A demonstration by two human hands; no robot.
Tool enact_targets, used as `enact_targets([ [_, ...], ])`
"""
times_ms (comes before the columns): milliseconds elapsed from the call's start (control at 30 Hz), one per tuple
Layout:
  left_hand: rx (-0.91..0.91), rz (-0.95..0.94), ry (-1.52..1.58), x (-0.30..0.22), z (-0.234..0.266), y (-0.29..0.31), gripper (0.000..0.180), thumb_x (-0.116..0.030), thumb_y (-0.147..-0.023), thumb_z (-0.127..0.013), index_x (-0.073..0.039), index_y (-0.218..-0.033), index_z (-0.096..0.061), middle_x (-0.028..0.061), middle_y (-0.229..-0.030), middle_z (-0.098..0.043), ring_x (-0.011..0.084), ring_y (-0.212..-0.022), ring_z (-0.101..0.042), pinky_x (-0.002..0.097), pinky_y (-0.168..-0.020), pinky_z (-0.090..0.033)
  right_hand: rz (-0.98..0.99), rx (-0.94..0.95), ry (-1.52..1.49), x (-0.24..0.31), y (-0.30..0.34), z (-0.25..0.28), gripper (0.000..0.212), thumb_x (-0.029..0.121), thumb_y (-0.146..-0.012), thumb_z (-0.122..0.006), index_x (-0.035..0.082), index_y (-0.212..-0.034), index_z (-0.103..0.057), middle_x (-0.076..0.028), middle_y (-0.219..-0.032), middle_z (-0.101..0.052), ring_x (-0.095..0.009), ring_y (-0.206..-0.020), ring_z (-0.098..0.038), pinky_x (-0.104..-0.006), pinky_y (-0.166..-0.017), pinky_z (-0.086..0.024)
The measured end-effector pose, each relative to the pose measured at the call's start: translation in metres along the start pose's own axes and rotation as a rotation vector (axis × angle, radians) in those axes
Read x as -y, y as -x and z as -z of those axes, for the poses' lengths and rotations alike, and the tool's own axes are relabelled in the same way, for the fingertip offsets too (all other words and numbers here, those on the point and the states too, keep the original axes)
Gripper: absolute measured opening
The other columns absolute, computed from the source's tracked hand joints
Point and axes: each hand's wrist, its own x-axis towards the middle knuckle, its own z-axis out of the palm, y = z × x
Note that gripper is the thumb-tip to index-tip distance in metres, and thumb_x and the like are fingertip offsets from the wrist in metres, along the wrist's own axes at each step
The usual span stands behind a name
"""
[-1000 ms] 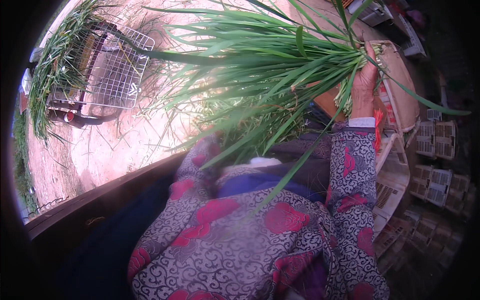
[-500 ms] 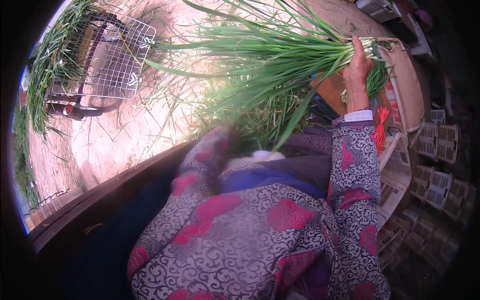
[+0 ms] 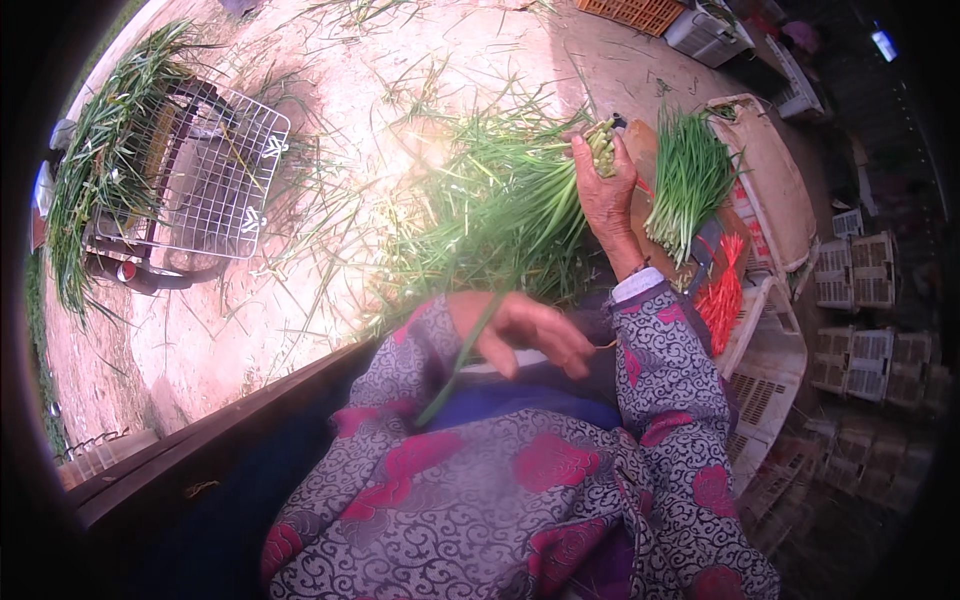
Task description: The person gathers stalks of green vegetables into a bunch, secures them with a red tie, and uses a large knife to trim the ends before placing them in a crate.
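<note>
My right hand (image 3: 607, 195) grips a bunch of garlic chives (image 3: 535, 185) by its pale cut ends, thumb on one side and fingers on the other. The green leaves fan out to the left, over a heap of loose leaves (image 3: 465, 235). My left hand (image 3: 520, 328) is above my lap, fingers stretched and thumb apart, slightly blurred and holding nothing. One long green blade crosses in front of its wrist. To the right of my right hand, a second bunch of chives (image 3: 690, 180) lies on a brown board, with red ties (image 3: 722, 300) just nearer to me.
A wire rack (image 3: 225, 175) with green leaves over its side stands at the left on littered ground. Right of the board are a padded tan cover (image 3: 770, 180) and a pale plastic crate (image 3: 765, 370). Several more crates (image 3: 855, 270) stand beyond; an orange crate (image 3: 630, 14) is at the far edge.
My right hand has come left and nearer with the chives, uncovering the second bunch and the red ties. My left hand has swung right into plain sight above my lap.
</note>
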Motion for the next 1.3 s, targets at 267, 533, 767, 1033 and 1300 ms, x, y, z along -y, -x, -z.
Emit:
enact_targets([
  [267, -0.295, -0.265, 0.579, 0.042, 0.045, 0.049, 0.132, -0.093, -0.070, -0.054, 0.008, -0.152, -0.030, 0.0400, -0.132, -0.054, 0.0493, -0.116, -0.062, 0.0539, -0.074, -0.061, 0.043, -0.027, 0.099, 0.016, 0.000, 0.018, 0.016, 0.010, -0.092, -0.071, 0.001, -0.105, -0.066, -0.009, -0.095, -0.072, -0.016, -0.080, -0.067, -0.0307, -0.071, -0.053],
  [533, -0.991, -0.280, 0.843, 0.053, 0.041, 0.004, 0.109, -0.084, -0.086, -0.042, 0.003, -0.152, -0.033, 0.0209, -0.144, -0.049, 0.0362, -0.127, -0.056, 0.0513, -0.110, -0.043, 0.689, 0.540, 0.112, 0.077, 0.080, -0.012, 0.033, 0.008, -0.073, -0.076, 0.003, -0.105, -0.068, -0.013, -0.106, -0.071, -0.030, -0.099, -0.068, -0.0446, -0.086, -0.055],
  [767, -0.971, -0.028, 0.828, 0.015, 0.037, 0.015, 0.041, -0.018, -0.096, -0.059, 0.000, -0.133, -0.056, 0.0129, -0.106, -0.069, 0.0199, -0.089, -0.067, 0.0320, -0.080, -0.059, 0.776, 0.663, 0.067, 0.078, 0.120, -0.023, 0.025, 0.011, -0.079, -0.065, 0.003, -0.103, -0.069, -0.011, -0.105, -0.071, -0.028, -0.104, -0.068, -0.0441, -0.091, -0.054],
  [1033, -1.051, -0.106, 0.769, 0.038, 0.092, 0.031, 0.028, -0.008, -0.085, -0.067, 0.001, -0.111, -0.063, 0.0106, -0.089, -0.067, 0.0249, -0.081, -0.067, 0.0353, -0.070, -0.057, 0.653, 0.667, 0.023, 0.100, 0.128, -0.018, 0.027, -0.001, -0.077, -0.067, 0.001, -0.103, -0.070, -0.011, -0.105, -0.071, -0.028, -0.102, -0.070, -0.0441, -0.091, -0.057],
  [1300, -1.277, -0.383, 0.532, 0.032, 0.122, 0.062, 0.034, -0.005, -0.082, -0.068, 0.005, -0.114, -0.061, 0.0121, -0.093, -0.068, 0.0238, -0.084, -0.068, 0.0369, -0.079, -0.060, -0.877, 1.035, -0.677, 0.131, 0.101, 0.052, 0.023, 0.018, -0.100, -0.062, -0.003, -0.102, -0.071, -0.014, -0.086, -0.075, -0.021, -0.082, -0.074, -0.0354, -0.081, -0.056],
])
